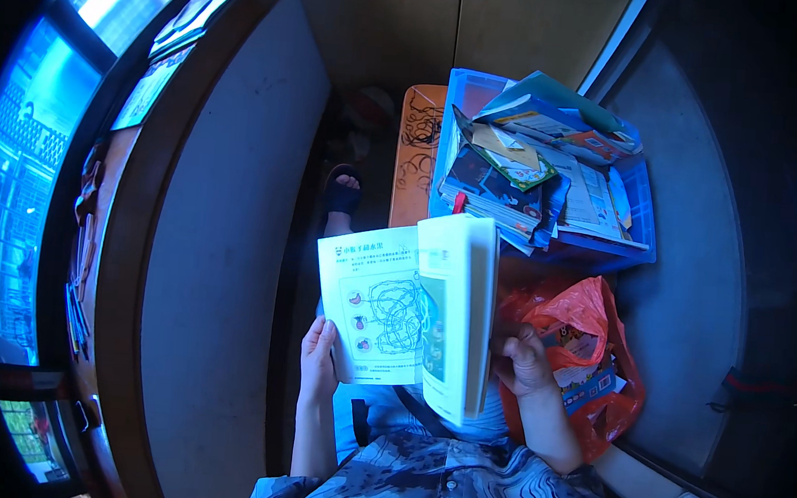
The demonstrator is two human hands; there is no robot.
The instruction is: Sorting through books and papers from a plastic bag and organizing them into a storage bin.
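Note:
An open paperback workbook [368, 325] is held up over my lap, its left page printed with a tangled-line puzzle and small round pictures. My left hand [320, 354] grips that page's lower left edge, thumb in front. On the other side, my right hand [530, 365] is curled at the book's right edge, and some fingertips are hidden behind the pages. The right-hand leaves stand up and are slightly blurred, with a green picture on one. Close beside my right hand lies a red plastic bag [627, 354] with colourful printed packs or booklets inside.
A blue plastic crate [645, 209] heaped with books and papers stands ahead to the right. It is beside an orange surface [412, 181] with dark scribbles. A tall pale panel [228, 193] rises on the left, and a sandalled foot [342, 191] shows on the floor.

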